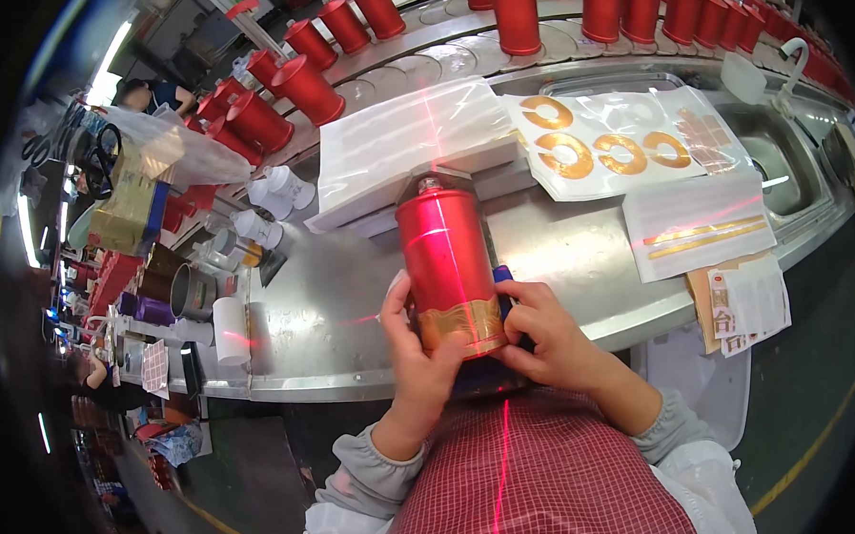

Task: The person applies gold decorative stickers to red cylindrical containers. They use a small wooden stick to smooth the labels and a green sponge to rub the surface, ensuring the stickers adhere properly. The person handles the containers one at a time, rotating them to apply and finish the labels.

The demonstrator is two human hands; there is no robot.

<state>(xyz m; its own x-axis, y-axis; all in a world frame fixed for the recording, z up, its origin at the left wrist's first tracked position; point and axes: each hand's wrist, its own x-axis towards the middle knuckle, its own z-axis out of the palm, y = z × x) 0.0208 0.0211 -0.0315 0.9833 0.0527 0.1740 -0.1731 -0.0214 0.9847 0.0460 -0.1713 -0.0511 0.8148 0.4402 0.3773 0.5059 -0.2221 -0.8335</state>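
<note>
A glossy red bottle [440, 253] with a narrow silvery neck lies tilted in front of me, its base toward my body. Around its lower end runs a gold patterned band [460, 326]. My left hand [422, 357] wraps the lower left side, with the thumb pressed on the gold band. My right hand [546, 334] is closed at the lower right side, its bent fingers against the band's edge. Under the bottle, a dark holder [487, 233] shows only in part. Thin red laser lines cross the bottle and run down my checked apron.
Behind the bottle lie white sheets [395, 137] and a sheet of gold C-shaped stickers [595, 145]. Gold strips [705, 239] lie on backing at the right, before a sink [780, 158]. More red bottles [515, 18] stand on a conveyor beyond. White cups [283, 189] stand left.
</note>
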